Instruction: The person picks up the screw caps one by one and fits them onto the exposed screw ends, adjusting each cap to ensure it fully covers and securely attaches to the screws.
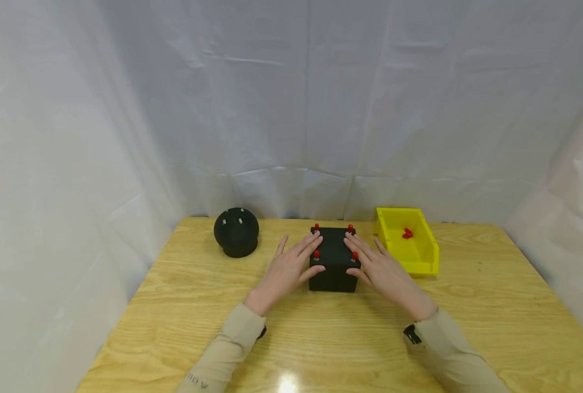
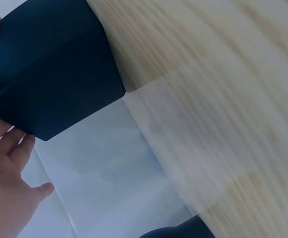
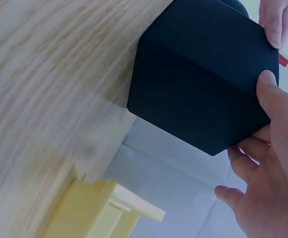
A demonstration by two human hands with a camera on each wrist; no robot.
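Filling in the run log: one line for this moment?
left hand open on black box | right hand open on box | yellow bin beside

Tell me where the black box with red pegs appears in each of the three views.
Head: the black box is at table centre, between the left hand and the right hand.
Left wrist: it fills the upper left.
Right wrist: it is at upper right.
Shared landmark: the wooden table, seen in all three.

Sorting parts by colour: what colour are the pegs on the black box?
Red pegs on the black box; clearest in the head view.
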